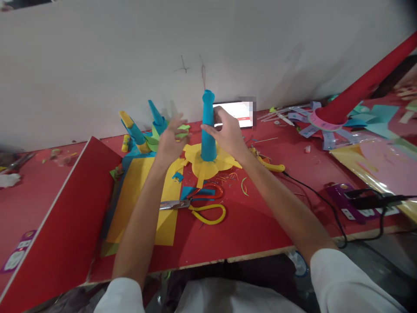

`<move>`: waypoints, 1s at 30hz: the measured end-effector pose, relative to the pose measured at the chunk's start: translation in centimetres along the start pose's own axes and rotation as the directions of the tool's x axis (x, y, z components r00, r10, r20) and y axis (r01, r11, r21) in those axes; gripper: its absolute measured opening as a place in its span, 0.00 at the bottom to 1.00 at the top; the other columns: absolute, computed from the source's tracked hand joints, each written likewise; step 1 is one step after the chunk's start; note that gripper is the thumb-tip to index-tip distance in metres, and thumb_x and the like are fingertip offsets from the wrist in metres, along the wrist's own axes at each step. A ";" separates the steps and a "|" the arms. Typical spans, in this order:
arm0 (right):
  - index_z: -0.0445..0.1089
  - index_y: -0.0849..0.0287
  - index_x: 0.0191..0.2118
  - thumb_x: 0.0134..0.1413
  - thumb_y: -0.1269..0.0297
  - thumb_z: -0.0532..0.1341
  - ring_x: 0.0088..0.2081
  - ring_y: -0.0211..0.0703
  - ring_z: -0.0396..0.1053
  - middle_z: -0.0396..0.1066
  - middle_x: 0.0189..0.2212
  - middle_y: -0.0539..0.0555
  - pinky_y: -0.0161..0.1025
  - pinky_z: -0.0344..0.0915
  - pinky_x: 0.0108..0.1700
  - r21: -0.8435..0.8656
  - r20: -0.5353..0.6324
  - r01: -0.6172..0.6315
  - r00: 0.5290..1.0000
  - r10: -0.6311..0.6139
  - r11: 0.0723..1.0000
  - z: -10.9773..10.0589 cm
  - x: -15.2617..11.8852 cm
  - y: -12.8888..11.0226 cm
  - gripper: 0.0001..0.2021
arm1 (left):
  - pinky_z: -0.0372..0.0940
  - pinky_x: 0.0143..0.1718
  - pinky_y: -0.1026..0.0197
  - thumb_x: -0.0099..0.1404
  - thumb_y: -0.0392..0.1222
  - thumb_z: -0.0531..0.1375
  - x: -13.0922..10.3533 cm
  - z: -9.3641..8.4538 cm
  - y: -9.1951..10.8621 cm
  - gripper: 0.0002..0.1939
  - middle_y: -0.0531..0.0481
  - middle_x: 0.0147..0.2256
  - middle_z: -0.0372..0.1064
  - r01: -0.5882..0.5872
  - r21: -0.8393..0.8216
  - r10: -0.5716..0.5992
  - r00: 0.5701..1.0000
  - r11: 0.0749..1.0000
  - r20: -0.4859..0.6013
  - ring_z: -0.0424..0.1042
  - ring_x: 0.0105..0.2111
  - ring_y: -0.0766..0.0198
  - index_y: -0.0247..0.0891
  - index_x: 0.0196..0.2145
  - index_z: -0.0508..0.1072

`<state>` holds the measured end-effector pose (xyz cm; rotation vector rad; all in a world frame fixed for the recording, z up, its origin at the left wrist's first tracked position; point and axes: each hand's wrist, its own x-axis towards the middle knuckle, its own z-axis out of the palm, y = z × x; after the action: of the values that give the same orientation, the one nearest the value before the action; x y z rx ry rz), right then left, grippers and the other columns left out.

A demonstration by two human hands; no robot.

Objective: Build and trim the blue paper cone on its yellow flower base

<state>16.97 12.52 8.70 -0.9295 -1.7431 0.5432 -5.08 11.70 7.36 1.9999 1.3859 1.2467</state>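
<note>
A blue paper tube (208, 134) stands upright on yellow paper petals (203, 170), with a thin string loop (203, 76) rising from its top. My right hand (226, 130) grips the tube from the right, thumb in front and fingers partly hidden behind it. To the left of the tube, my left hand (173, 141) is raised with its fingers apart and holds nothing. Behind it are blue and green paper pieces (158, 124).
Scissors (205, 208) lie in front of the petals, partly over yellow sheets (169, 221). A red divider (71, 208) stands at left. A glue gun (272, 166), its cable and a purple power strip (345, 202) are at right. A lit screen (236, 114) leans on the wall.
</note>
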 end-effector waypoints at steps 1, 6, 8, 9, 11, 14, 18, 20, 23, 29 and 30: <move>0.70 0.50 0.48 0.62 0.49 0.67 0.41 0.51 0.76 0.77 0.38 0.53 0.49 0.77 0.45 -0.018 -0.016 -0.005 1.000 0.004 1.000 0.0 -0.1 -0.2 0.15 | 0.75 0.43 0.56 0.65 0.44 0.66 -0.2 0.9 0.3 0.32 0.38 0.59 0.74 0.013 -0.002 -0.013 0.999 1.000 0.045 0.80 0.48 0.55 0.44 0.65 0.65; 0.71 0.51 0.47 0.61 0.55 0.68 0.41 0.51 0.76 0.77 0.37 0.52 0.50 0.77 0.48 -0.052 -0.018 -0.010 1.000 0.009 0.999 0.3 -0.3 -0.5 0.12 | 0.74 0.50 0.50 0.67 0.47 0.67 -1.6 4.6 1.9 0.24 0.40 0.52 0.80 -0.043 0.070 0.037 0.995 0.997 0.093 0.80 0.50 0.51 0.40 0.57 0.71; 0.71 0.51 0.47 0.61 0.56 0.68 0.42 0.51 0.76 0.77 0.38 0.52 0.50 0.77 0.47 -0.049 0.007 -0.012 1.000 0.012 0.999 0.5 -0.3 -0.3 0.12 | 0.74 0.49 0.50 0.68 0.46 0.66 -1.9 5.2 2.0 0.15 0.42 0.46 0.82 -0.065 0.080 0.060 0.996 0.995 0.062 0.81 0.46 0.52 0.39 0.51 0.74; 0.71 0.51 0.48 0.61 0.57 0.68 0.42 0.50 0.76 0.77 0.38 0.53 0.49 0.77 0.47 -0.041 0.021 -0.018 1.000 0.019 0.999 0.4 -0.3 -0.1 0.12 | 0.74 0.49 0.50 0.69 0.45 0.65 -2.0 5.3 1.9 0.13 0.42 0.43 0.82 -0.068 0.088 0.064 0.997 0.994 0.045 0.81 0.44 0.52 0.39 0.49 0.75; 0.70 0.52 0.52 0.61 0.57 0.69 0.44 0.50 0.76 0.77 0.41 0.54 0.48 0.78 0.46 -0.012 0.054 -0.028 0.998 0.029 1.000 0.0 -0.1 0.1 0.16 | 0.74 0.48 0.50 0.69 0.45 0.66 -2.1 5.4 1.6 0.13 0.42 0.43 0.82 -0.054 0.096 0.051 0.998 0.994 0.029 0.81 0.43 0.52 0.39 0.48 0.75; 0.68 0.50 0.57 0.62 0.52 0.68 0.47 0.48 0.76 0.77 0.46 0.55 0.46 0.77 0.47 0.034 0.061 -0.019 0.998 0.017 0.999 -2.2 0.5 -0.9 0.21 | 0.74 0.49 0.50 0.68 0.45 0.66 -2.1 5.7 0.9 0.16 0.41 0.46 0.82 0.002 0.090 -0.007 0.998 0.996 0.056 0.81 0.46 0.51 0.38 0.51 0.75; 0.71 0.50 0.49 0.66 0.50 0.65 0.44 0.45 0.76 0.77 0.41 0.52 0.43 0.75 0.46 0.046 -0.025 0.036 0.999 -0.034 0.998 -6.2 0.4 -4.9 0.13 | 0.72 0.53 0.48 0.65 0.48 0.68 -1.6 5.5 0.2 0.25 0.41 0.50 0.79 0.025 0.073 -0.034 0.991 0.997 0.127 0.79 0.50 0.50 0.37 0.56 0.72; 0.72 0.51 0.43 0.69 0.50 0.63 0.39 0.43 0.76 0.76 0.35 0.51 0.41 0.74 0.43 0.043 -0.047 0.065 0.997 -0.063 0.997 -7.3 -0.7 -7.1 0.11 | 0.71 0.57 0.47 0.64 0.51 0.70 -1.5 4.8 0.2 0.34 0.39 0.58 0.74 -0.006 0.046 -0.002 0.986 0.999 0.167 0.76 0.54 0.50 0.40 0.63 0.66; 0.71 0.53 0.38 0.73 0.53 0.57 0.32 0.39 0.72 0.73 0.29 0.49 0.39 0.69 0.37 -0.017 -0.010 0.089 0.996 -0.089 0.996 -7.3 -3.7 -8.4 0.13 | 0.69 0.57 0.47 0.68 0.54 0.66 -2.6 3.3 0.9 0.38 0.37 0.63 0.68 -0.013 0.095 -0.004 0.983 0.995 0.182 0.74 0.56 0.50 0.40 0.69 0.58; 0.72 0.55 0.39 0.71 0.64 0.57 0.35 0.42 0.73 0.77 0.34 0.52 0.39 0.64 0.38 -0.255 0.336 0.087 0.942 0.004 0.963 -5.4 -11.5 -3.3 0.08 | 0.68 0.41 0.56 0.77 0.47 0.58 -11.7 1.8 4.3 0.10 0.48 0.38 0.76 -0.108 0.388 0.004 0.966 0.916 0.258 0.75 0.38 0.59 0.38 0.44 0.73; 0.73 0.55 0.39 0.71 0.64 0.57 0.37 0.43 0.74 0.78 0.35 0.53 0.38 0.65 0.38 -0.246 0.350 0.063 0.936 0.028 0.967 -5.2 -12.5 -2.2 0.09 | 0.67 0.42 0.56 0.77 0.45 0.58 -13.3 2.0 4.9 0.08 0.48 0.38 0.76 -0.229 0.407 0.068 0.925 0.884 0.374 0.76 0.38 0.58 0.38 0.43 0.74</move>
<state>23.11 0.87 4.93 -1.0405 -2.1821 0.5042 -2.27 -1.93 4.11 2.5300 1.4443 0.6024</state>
